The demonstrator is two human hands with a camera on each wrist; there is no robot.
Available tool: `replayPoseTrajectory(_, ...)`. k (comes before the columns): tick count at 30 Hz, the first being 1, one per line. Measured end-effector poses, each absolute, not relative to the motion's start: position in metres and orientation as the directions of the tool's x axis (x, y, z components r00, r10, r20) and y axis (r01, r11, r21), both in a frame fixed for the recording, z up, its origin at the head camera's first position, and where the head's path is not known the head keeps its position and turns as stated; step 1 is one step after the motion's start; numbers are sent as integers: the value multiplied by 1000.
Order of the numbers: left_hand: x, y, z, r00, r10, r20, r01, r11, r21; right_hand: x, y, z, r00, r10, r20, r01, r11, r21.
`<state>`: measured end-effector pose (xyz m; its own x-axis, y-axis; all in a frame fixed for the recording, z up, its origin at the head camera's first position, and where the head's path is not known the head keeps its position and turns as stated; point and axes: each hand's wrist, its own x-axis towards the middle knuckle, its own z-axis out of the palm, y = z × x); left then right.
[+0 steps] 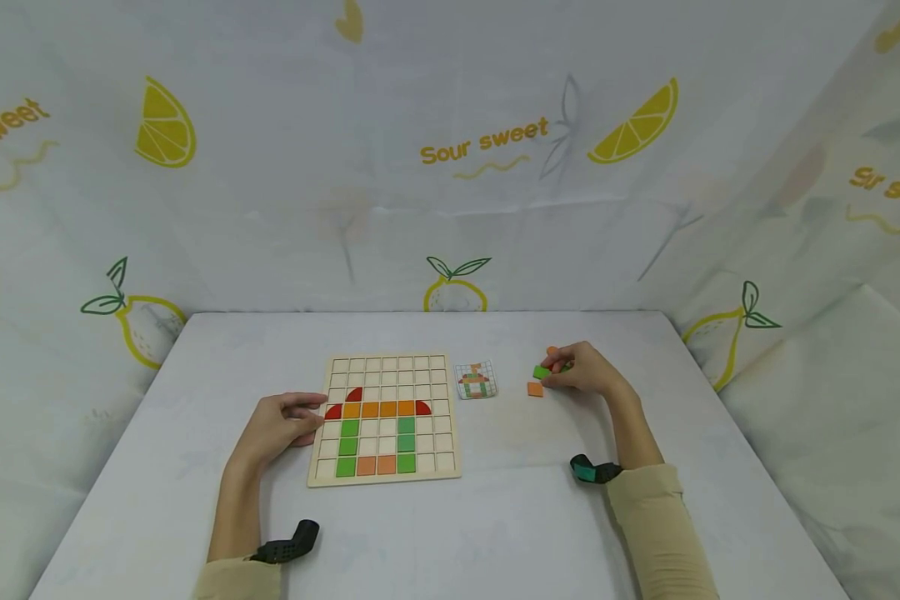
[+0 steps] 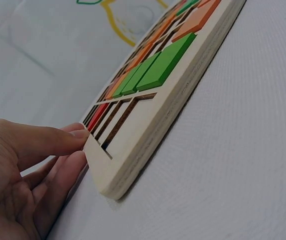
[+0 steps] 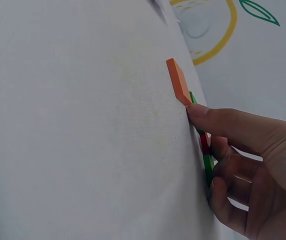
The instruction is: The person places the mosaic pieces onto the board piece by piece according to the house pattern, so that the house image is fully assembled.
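A light wooden grid board (image 1: 386,482) lies on the table, with green, orange and red tiles set in its cells. My left hand (image 1: 277,425) pinches the board's left edge, thumb on top; in the left wrist view its thumb (image 2: 73,140) lies by a corner of the board. Over a small group of loose tiles is my right hand (image 1: 588,371), fingers bent. A green tile (image 1: 542,372) and a red tile (image 3: 204,143) lie at its fingertips. The thumb (image 3: 203,115) is beside an orange tile (image 3: 178,82). Whether the fingers grip any tile is hidden.
A small pattern card (image 1: 476,380) with a coloured grid picture lies just right of the board. Another orange piece (image 1: 552,351) is behind the right hand's fingers. White cloth printed with lemons stands around the table's back and sides.
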<state>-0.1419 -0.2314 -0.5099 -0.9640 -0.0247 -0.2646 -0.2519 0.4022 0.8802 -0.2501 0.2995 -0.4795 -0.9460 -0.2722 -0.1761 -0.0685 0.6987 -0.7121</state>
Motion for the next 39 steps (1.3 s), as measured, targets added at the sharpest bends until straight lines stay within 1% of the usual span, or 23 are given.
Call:
replayPoseTrajectory(6, -142, -232, -510, -962, -29, -273, -261, 405, 876, -252, 300, -479, -941, -290, -176, -91, 714, -695)
replayPoseTrajectory(14, -143, -233, -511, -962, -29, -272, -260, 409, 875, -253, 298, -478, -932, -326, -156, -154, 749, -644)
replayPoseTrajectory(24, -144, -233, -512, -963, -21, -267, -252, 408, 878, -250, 292, -477, -941, -311, -131, -131, 695, -707)
replayPoseTrajectory(29, -144, -232, -511, -964, -25, -264, -250, 411, 877, -250, 273, -472, -932, -352, -84, -190, 673, -715)
replayPoseTrajectory(35, -143, -231, -509, -962, -29, -271, -259, 408, 875, -249, 236, -461, -900, -433, -49, -279, 659, -699)
replayPoseTrajectory(39, -143, -231, -509, -963, -30, -269, -258, 413, 873, -250, 208, -456, -881, -471, -40, -315, 649, -693)
